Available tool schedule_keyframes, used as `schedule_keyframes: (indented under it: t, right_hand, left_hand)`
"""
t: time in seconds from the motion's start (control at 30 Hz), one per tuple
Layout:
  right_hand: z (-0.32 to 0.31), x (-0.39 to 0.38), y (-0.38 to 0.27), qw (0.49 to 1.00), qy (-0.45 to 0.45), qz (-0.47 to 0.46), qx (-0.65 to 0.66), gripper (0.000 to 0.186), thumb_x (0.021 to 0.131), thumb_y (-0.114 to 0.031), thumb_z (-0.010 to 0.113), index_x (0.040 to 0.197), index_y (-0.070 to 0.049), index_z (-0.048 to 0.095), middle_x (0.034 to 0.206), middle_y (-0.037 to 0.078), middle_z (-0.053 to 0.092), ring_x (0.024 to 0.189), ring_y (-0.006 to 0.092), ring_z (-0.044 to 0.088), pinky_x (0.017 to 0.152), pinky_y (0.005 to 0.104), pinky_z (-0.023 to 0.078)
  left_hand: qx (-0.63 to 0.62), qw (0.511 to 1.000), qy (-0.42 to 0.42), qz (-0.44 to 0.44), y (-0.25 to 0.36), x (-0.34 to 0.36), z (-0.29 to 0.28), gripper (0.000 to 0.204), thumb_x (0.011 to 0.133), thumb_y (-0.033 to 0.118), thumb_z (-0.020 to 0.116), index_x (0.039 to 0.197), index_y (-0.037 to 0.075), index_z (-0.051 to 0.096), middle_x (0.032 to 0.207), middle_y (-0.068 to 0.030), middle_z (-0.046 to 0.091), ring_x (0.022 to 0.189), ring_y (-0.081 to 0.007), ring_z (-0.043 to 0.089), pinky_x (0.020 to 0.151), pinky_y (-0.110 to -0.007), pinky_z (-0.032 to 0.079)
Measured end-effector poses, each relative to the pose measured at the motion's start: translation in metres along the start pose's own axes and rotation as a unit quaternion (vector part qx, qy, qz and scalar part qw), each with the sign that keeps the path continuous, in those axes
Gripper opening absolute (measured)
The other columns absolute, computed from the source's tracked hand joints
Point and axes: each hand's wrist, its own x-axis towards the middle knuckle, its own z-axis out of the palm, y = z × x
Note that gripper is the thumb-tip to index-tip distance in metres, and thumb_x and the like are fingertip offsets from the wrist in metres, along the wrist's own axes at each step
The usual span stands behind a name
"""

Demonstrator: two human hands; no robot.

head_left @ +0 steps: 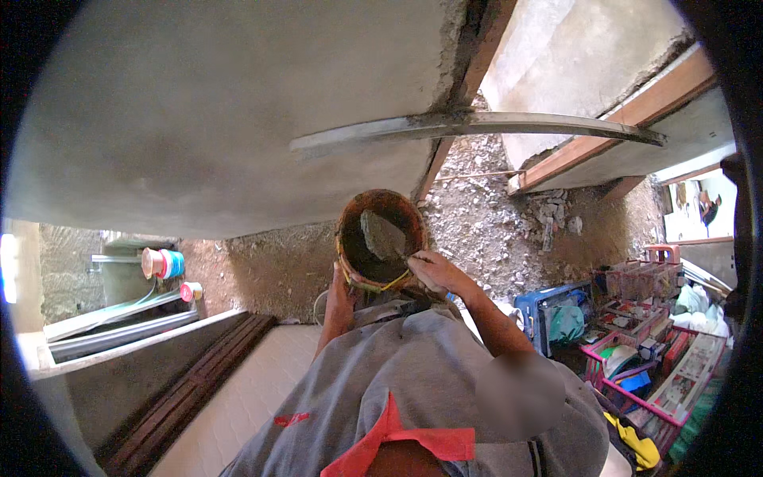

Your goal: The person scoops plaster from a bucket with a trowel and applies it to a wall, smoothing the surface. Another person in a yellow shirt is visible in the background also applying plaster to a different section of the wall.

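Observation:
Just in front of my body is a round, dirt-stained bucket with a yellow edge at its near side. My left hand grips the bucket's near left side, with some fingers hidden against it. At the near right rim, my right hand is closed round the handle of a trowel, the grip mostly covered by the fingers. The trowel's grey, mortar-smeared blade points into the bucket's mouth. How much the bucket contains is hard to make out in its dark inside.
A grey plastered wall rises ahead, crossed by a long metal bar at the doorway's wooden frame. Rubble covers the ground beyond. Pink-edged crates of tools and a blue case stand right; colourful buckets are left.

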Motion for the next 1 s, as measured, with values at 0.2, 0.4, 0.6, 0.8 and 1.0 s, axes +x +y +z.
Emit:
schedule_keyframes:
  t: [0.2, 0.4, 0.6, 0.8, 1.0]
  right_hand:
    - [-0.001, -0.010, -0.032, 0.983, -0.027, 0.045, 0.176, 0.033, 0.101, -0.032, 0.055, 0.106, -0.002, 0.066, 0.076, 0.005, 0.065, 0.062, 0.0170, 0.063, 0.059, 0.0302, 0.052]
    - [-0.005, -0.051, -0.160, 0.849, 0.198, -0.184, 0.453, 0.035, 0.099, -0.027, 0.056, 0.123, -0.002, 0.051, 0.086, 0.009, 0.062, 0.059, 0.0170, 0.059, 0.053, 0.0303, 0.050]
    - [-0.074, -0.031, -0.294, 0.627, 0.546, -0.470, 0.296, 0.042, 0.095, -0.008, 0.058, 0.127, -0.005, 0.031, 0.102, 0.015, 0.055, 0.064, 0.0178, 0.058, 0.054, 0.0299, 0.054]
    - [-0.134, 0.017, -0.349, 0.511, 0.672, -0.534, 0.052, 0.040, 0.096, -0.005, 0.055, 0.128, 0.001, 0.030, 0.114, 0.018, 0.048, 0.077, 0.0184, 0.058, 0.069, 0.0321, 0.055]
    - [-0.126, 0.091, -0.359, 0.538, 0.678, -0.499, -0.044, 0.031, 0.099, -0.012, 0.056, 0.124, 0.002, 0.044, 0.101, 0.012, 0.051, 0.085, 0.0203, 0.054, 0.078, 0.0353, 0.049]
  left_hand:
    - [-0.018, 0.996, -0.075, 0.037, -0.011, 0.014, -0.015, 0.069, 0.100, 0.066, 0.041, 0.145, 0.015, 0.049, 0.138, -0.0032, 0.056, 0.120, -0.0196, 0.052, 0.098, -0.040, 0.041]
    - [0.088, 0.981, -0.110, 0.133, -0.008, 0.005, -0.017, 0.073, 0.102, 0.064, 0.033, 0.152, 0.011, 0.037, 0.152, -0.0085, 0.044, 0.137, -0.0262, 0.044, 0.110, -0.043, 0.038]
    - [0.084, 0.987, -0.072, 0.119, -0.006, 0.002, -0.019, 0.066, 0.102, 0.062, 0.038, 0.147, 0.013, 0.043, 0.143, -0.0090, 0.051, 0.129, -0.0260, 0.050, 0.104, -0.045, 0.044]
    - [0.058, 0.994, -0.033, 0.089, -0.005, -0.019, -0.021, 0.068, 0.098, 0.067, 0.044, 0.142, 0.015, 0.048, 0.135, -0.0035, 0.058, 0.118, -0.0232, 0.055, 0.094, -0.042, 0.046]
    - [0.006, 0.998, -0.029, 0.058, -0.012, -0.018, -0.029, 0.071, 0.098, 0.068, 0.044, 0.143, 0.014, 0.048, 0.136, -0.0049, 0.057, 0.118, -0.0247, 0.055, 0.096, -0.043, 0.045]
